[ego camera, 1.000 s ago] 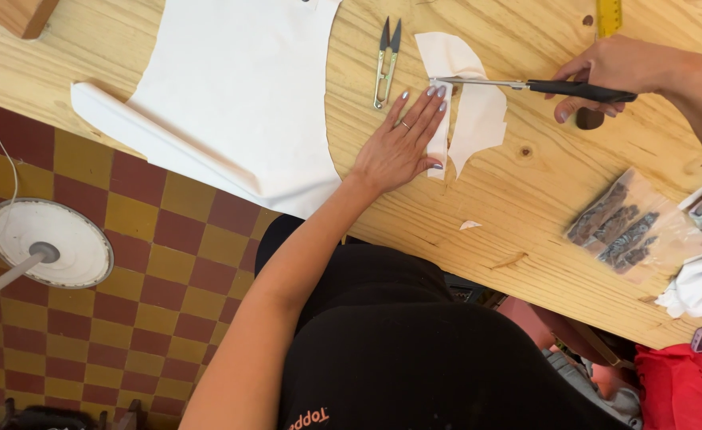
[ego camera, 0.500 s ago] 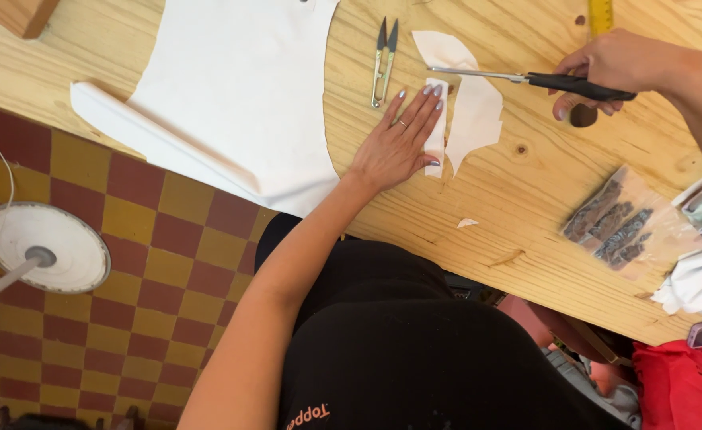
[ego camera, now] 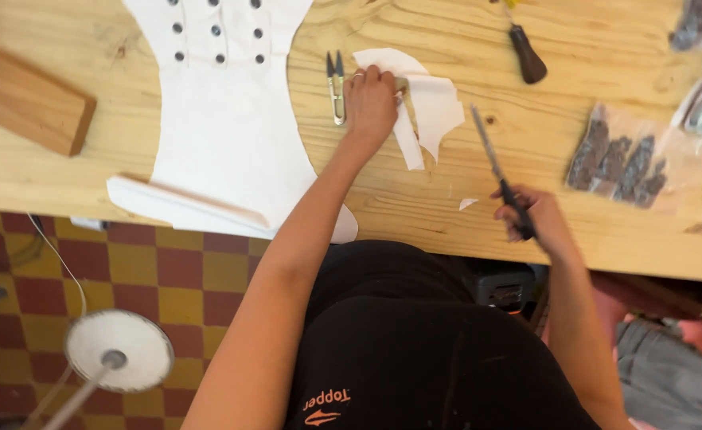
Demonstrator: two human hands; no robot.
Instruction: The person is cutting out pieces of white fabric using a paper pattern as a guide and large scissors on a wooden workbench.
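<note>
Head view, looking down onto a pale wooden bench.

My left hand lies knuckles up on a small white cut piece of thin sheet material, fingers curled over its upper left part and pressing it down on the bench. I cannot tell whether the fingertips pinch an edge or only press. A narrow white strip runs out from under the hand toward me, and a curved lobe of the piece spreads to the right.

My right hand is closed around the dark handles of a pair of long scissors. It sits near the bench's near edge, well apart from the white piece. The blades point away from me and to the left, with the tips near the lobe but not touching it. From here the blades look closed or nearly so.

Just left of my left hand, a small pair of thread snips lies on the bench, points away from me.

Further left is a large white shaped panel with two rows of dark studs near its top. Its lower edge hangs over the bench.

A tiny white offcut lies between the two hands.

A wooden block is at far left. A dark-handled tool is at upper right. A clear bag of dark small parts is to the right.

Below the bench: a red and yellow chequered floor and a round white stand base.
</note>
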